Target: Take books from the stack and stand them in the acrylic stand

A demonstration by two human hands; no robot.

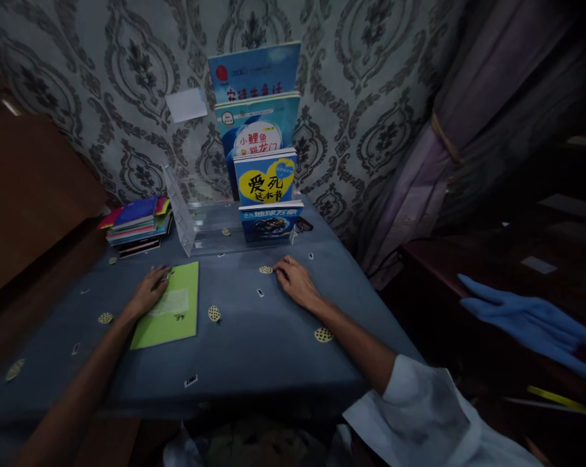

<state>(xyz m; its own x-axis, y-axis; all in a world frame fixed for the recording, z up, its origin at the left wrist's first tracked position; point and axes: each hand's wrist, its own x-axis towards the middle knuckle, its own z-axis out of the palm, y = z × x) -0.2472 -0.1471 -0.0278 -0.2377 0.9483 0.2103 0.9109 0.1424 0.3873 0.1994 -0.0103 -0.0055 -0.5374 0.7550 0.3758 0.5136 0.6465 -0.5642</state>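
My left hand (150,288) lies flat over the left edge of a lime-green book (182,305), fingers stretched out on its cover. My right hand (295,280) rests on the blue tablecloth (244,344), loosely bent, with its fingers apart and nothing visible in them. Just beyond it stands a clear acrylic rack (209,245). Upright in the rack's right part are several books, stepped one behind another, with a blue book about the earth (268,224) in front and a blue and yellow book (265,178) behind it.
A stack of colourful books (139,224) sits at the table's back left. Patterned wallpaper (141,71) with a white card (186,105) is behind. To the right are a tied purple curtain (429,168) and a dark surface with a blue glove (526,321).
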